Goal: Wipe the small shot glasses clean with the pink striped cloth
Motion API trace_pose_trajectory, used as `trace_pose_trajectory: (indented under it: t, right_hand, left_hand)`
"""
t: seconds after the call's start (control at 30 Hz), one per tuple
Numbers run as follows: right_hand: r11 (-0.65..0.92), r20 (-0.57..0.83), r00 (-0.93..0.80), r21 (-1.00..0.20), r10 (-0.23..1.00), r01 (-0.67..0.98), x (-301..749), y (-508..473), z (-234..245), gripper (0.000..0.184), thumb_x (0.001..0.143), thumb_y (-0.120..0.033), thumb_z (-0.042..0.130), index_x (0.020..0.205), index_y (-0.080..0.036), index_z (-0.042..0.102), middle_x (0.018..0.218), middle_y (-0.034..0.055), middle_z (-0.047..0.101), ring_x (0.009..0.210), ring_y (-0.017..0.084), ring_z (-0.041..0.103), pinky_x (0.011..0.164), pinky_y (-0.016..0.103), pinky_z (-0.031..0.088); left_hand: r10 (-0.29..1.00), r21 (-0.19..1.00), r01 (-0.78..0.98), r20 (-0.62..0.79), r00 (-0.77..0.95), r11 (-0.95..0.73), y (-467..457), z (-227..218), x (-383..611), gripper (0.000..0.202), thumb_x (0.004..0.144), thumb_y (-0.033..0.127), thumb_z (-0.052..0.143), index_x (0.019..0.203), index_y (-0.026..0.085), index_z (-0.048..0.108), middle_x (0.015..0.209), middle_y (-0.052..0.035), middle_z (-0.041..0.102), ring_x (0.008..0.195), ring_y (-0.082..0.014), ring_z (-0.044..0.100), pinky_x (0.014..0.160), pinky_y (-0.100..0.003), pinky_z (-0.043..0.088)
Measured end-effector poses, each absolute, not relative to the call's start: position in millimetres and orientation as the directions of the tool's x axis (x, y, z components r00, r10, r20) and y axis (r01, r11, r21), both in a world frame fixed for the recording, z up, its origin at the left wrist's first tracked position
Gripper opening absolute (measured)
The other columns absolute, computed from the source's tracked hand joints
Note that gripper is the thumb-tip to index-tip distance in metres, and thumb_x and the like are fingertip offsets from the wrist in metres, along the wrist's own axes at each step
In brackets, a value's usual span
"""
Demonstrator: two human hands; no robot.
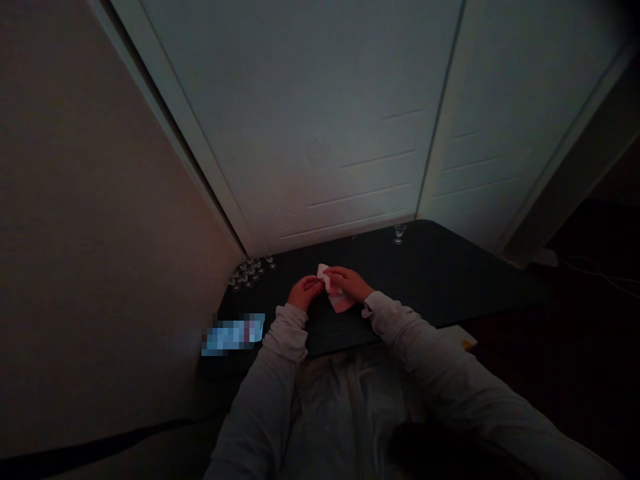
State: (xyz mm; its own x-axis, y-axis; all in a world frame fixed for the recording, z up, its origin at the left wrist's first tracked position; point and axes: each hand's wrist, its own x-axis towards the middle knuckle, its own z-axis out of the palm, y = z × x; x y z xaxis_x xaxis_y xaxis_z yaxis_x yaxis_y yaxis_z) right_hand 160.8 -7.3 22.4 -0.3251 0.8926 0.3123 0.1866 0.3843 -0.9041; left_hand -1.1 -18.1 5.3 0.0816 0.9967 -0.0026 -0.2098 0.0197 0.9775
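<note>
Over dark table (450,277): right hand (351,284) angled leftward, grip clasping pink cloth (341,304); left hand (303,292) (fingers curled), grip unclear.

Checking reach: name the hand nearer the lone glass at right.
Right. The right hand is left and short of the glass; the left hand is farther left.

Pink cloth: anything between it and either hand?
Nothing visible. The right hand is on the pink cloth; the left hand is at its left edge, grip too dark to tell. The lone glass and the glass cluster are off to either side on the dark table.
</note>
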Motion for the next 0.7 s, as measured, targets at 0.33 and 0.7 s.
trace_pose_trajectory:
  t: [0.33, 0.7]
  right_hand:
    - [0.449, 0.336, -0.368, -0.847, 0.867, 0.284, 160, -9, 18, 0.029, 0.063, -0.020, 0.048, 0.092, -0.017, 0.050, 0.080, -0.0018, 0.052, 0.069, 0.010, 0.047, 0.064, 0.022, 0.037]
    - [0.498, 0.359, -0.345, -0.616, 0.867, 0.610, 156, -15, 24, 0.024, 0.066, -0.026, 0.051, 0.088, -0.018, 0.049, 0.080, 0.0019, 0.056, 0.071, 0.012, 0.048, 0.060, 0.021, 0.031]
  left_hand:
    - [0.999, 0.943, -0.329, -0.040, 0.034, 0.049, -26, 17, 5, 0.041, 0.044, 0.023, 0.071, 0.078, 0.013, 0.050, 0.067, 0.0011, 0.057, 0.057, -0.0081, 0.053, 0.056, -0.023, 0.040]
    - [0.998, 0.990, -0.144, 0.015, 0.060, -0.007, -22, 11, 3, 0.038, 0.050, 0.029, 0.067, 0.079, 0.012, 0.050, 0.067, -0.0018, 0.059, 0.057, -0.0097, 0.054, 0.054, -0.023, 0.040]
